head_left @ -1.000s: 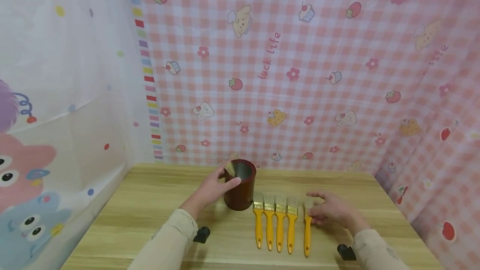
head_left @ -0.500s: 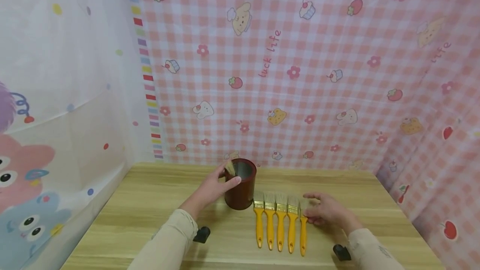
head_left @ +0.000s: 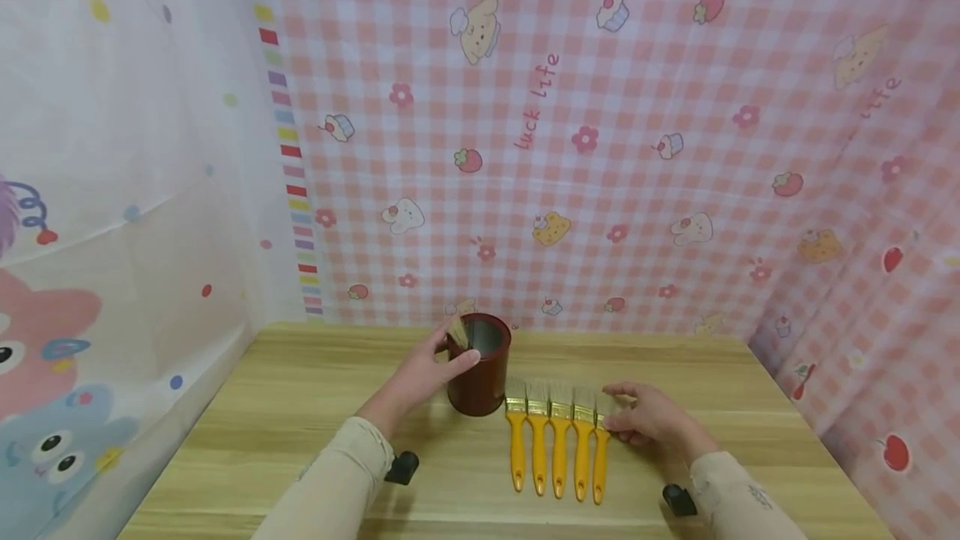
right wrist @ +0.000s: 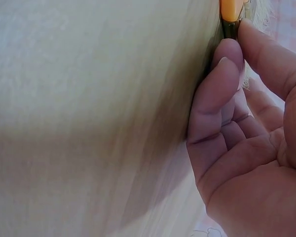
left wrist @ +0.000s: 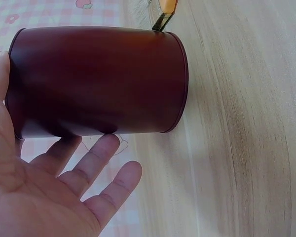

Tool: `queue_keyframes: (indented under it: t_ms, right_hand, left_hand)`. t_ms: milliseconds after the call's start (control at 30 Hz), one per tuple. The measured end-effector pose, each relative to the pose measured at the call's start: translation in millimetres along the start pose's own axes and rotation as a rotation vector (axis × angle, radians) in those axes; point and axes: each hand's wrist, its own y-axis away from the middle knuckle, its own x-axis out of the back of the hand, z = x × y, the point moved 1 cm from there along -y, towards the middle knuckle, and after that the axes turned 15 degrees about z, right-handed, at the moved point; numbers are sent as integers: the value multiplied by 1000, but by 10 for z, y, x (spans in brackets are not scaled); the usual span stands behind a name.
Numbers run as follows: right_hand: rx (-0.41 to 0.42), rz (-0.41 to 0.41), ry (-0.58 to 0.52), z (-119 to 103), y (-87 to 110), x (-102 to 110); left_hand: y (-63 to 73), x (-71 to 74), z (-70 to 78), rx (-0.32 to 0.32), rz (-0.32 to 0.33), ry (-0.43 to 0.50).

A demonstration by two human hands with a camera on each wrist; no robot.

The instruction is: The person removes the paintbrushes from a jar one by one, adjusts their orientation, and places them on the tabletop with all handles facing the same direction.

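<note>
A dark red cylindrical cup (head_left: 480,386) stands upright at the middle of the table. My left hand (head_left: 420,375) grips it from the left, thumb over the rim and fingertips against its wall, as the left wrist view shows. Bristles of a brush (head_left: 458,333) stick up inside the cup, beside that hand. Several yellow-handled paintbrushes (head_left: 559,448) lie in a row right of the cup, bristles pointing away from me. At the row's right end, my right hand (head_left: 648,419) pinches the last paintbrush (head_left: 600,465) by its metal band (right wrist: 230,28), with fingers close to the tabletop.
A wood-grain table (head_left: 300,407) carries everything. Pink checked cloth (head_left: 585,190) hangs behind and to the right, and white printed cloth (head_left: 150,190) hangs at the left. Black wrist-worn pieces (head_left: 402,467) show beside both sleeves.
The last paintbrush has slid left with my right hand, closing the gap to the other paintbrushes. My left hand stays on the cup, and the head view has shifted slightly.
</note>
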Motion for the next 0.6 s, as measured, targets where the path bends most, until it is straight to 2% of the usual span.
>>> queue_keyframes:
  t_ms: [600]
  right_hand:
    - [7,-29,-11,14,-24,-12]
  left_hand:
    - [19,7,6,-2,-1,-5]
